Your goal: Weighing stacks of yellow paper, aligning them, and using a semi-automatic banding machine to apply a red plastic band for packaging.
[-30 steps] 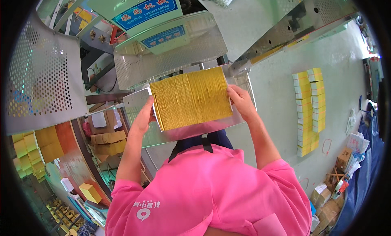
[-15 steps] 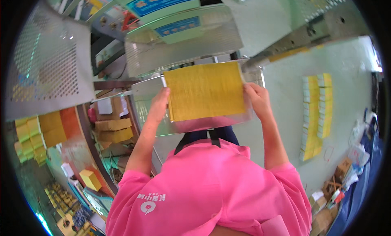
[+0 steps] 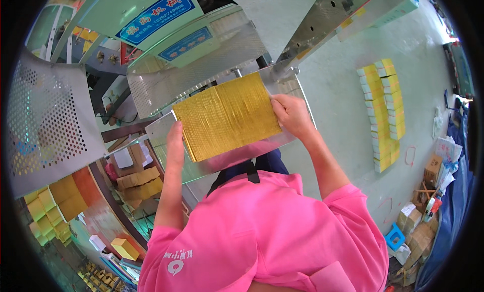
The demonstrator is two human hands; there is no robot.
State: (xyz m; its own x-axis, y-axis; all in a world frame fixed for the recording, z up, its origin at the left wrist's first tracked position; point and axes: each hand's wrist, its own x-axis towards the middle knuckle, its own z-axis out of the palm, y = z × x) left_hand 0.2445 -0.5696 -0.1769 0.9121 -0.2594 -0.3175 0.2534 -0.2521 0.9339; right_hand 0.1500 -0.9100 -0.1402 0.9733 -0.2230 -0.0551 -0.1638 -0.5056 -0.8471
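Note:
Between my two hands sits a thick block of yellow paper (image 3: 229, 115), its upper face finely ribbed like the edges of many sheets. My left hand (image 3: 175, 143) presses against the block's left end, fingers mostly hidden behind it. At the right end my right hand (image 3: 291, 113) grips it, the thumb near the top edge and the other fingers curled. Under the block is a shiny metal tray (image 3: 295, 90), part of the machine in front of me; whether the block rests on it I cannot tell.
Ahead stands a machine with a clear guard (image 3: 189, 65) and a blue sign plate (image 3: 155, 17). A perforated metal panel (image 3: 48, 110) is at left, above a table with yellow paper stacks (image 3: 48, 216). Rows of yellow bundles (image 3: 380, 113) lie on the floor at right, near cardboard boxes (image 3: 421, 241).
The whole view has turned, so machine and floor bundles appear shifted and tilted. The block stays between both hands, now slanting up to the right, with its ribbing sharper.

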